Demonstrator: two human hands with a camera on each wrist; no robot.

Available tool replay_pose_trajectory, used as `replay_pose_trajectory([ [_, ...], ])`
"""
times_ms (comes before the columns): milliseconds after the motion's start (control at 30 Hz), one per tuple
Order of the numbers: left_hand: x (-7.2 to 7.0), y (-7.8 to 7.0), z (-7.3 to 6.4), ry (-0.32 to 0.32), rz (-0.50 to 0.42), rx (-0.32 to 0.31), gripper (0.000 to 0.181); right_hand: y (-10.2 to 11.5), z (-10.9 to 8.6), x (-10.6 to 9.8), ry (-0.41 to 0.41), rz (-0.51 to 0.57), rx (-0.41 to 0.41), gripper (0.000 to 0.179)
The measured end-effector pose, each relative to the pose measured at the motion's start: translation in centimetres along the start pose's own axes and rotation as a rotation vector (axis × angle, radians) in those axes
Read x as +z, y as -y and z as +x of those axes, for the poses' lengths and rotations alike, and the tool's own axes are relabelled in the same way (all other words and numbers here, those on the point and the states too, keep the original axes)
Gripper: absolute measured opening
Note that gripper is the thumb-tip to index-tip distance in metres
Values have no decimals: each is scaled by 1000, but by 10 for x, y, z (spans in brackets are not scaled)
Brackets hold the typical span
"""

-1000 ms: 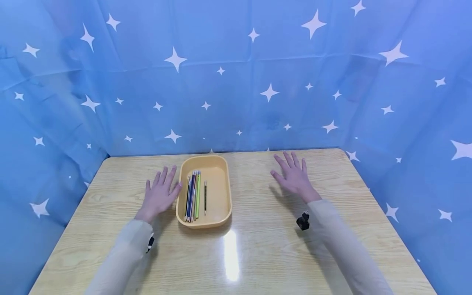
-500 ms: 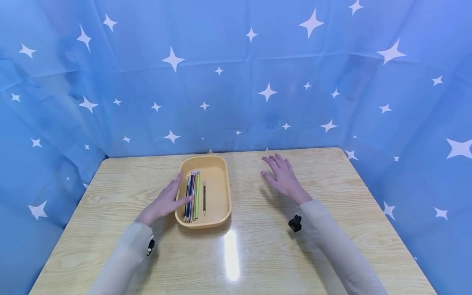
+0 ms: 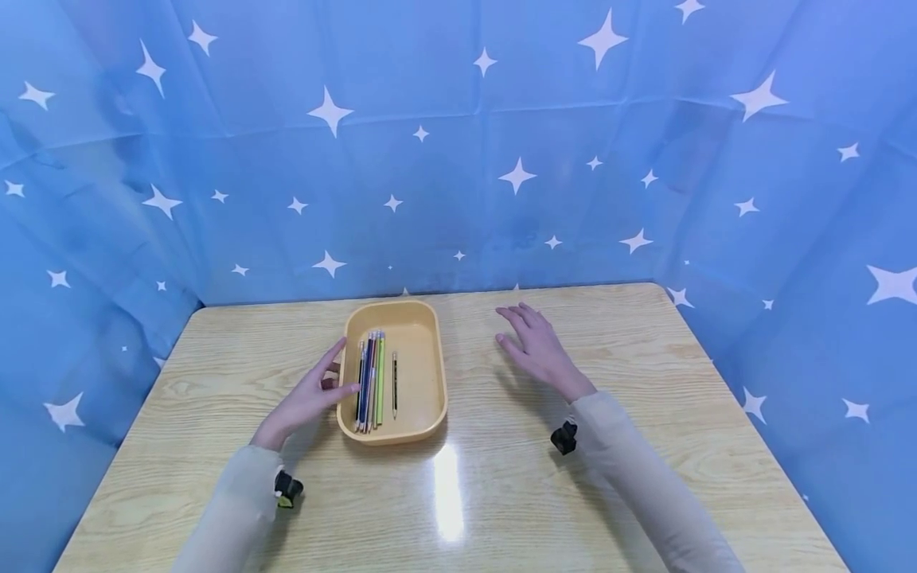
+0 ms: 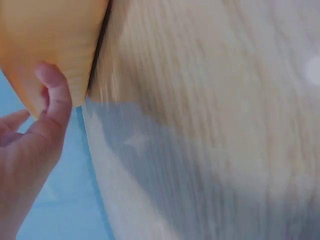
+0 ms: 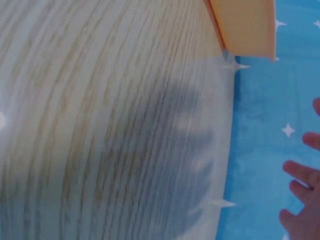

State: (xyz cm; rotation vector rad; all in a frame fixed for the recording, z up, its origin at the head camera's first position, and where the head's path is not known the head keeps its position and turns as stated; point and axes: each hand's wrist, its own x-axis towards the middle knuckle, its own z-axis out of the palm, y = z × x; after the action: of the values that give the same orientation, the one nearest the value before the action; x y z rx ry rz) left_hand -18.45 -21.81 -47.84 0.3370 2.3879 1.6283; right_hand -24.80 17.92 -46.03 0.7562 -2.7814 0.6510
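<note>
A yellow-orange plastic tray (image 3: 421, 374) sits on the table left of centre in the head view. Inside it, several pencils (image 3: 369, 386) lie side by side along the left wall, and one dark pencil (image 3: 395, 390) lies apart in the middle. My left hand (image 3: 304, 402) grips the tray's left side, thumb over the rim and some fingers curled against the outer wall. The left wrist view shows the bent thumb (image 4: 59, 95) at the tray wall (image 4: 60, 30). Off to the tray's right, my right hand (image 3: 537, 354) hovers over the table with fingers slightly bent, holding nothing.
The light wood tabletop (image 3: 501, 493) spreads around the tray, with a bright reflection in front of it. A blue curtain (image 3: 458, 159) with white stars hangs behind the table and along both sides. Dark wrist cameras (image 3: 564, 438) sit under the sleeves.
From spread flat beside the tray, my left hand has turned and closed on its left side. My right hand has moved a little left, its fingers less spread.
</note>
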Motion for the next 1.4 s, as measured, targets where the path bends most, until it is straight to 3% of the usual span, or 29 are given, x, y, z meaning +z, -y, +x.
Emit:
replay_pose_trajectory([
  [133, 1, -11, 0, 15, -104, -9, 85, -1, -2, 1, 0, 17, 0, 51],
  [300, 5, -25, 2, 47, -163, -29, 82, 1, -2, 1, 11, 40, 1, 51],
  [533, 8, -10, 12, 79, -263, -68, 78, 8, 0, -2, 52, 113, 49, 52],
  [733, 12, -5, 20, 108, -311, -57, 79, 15, 9, -4, -21, 183, 15, 43],
  [967, 15, -6, 26, 117, -335, -67, 77, 36, 30, -11, -68, 335, -15, 29],
  [1167, 15, -7, 28, 136, -360, -64, 76, 61, 47, -19, 1, 445, 65, 22],
  [1400, 17, -6, 29, 158, -403, -57, 75, 84, 69, -12, 96, 468, 143, 14],
])
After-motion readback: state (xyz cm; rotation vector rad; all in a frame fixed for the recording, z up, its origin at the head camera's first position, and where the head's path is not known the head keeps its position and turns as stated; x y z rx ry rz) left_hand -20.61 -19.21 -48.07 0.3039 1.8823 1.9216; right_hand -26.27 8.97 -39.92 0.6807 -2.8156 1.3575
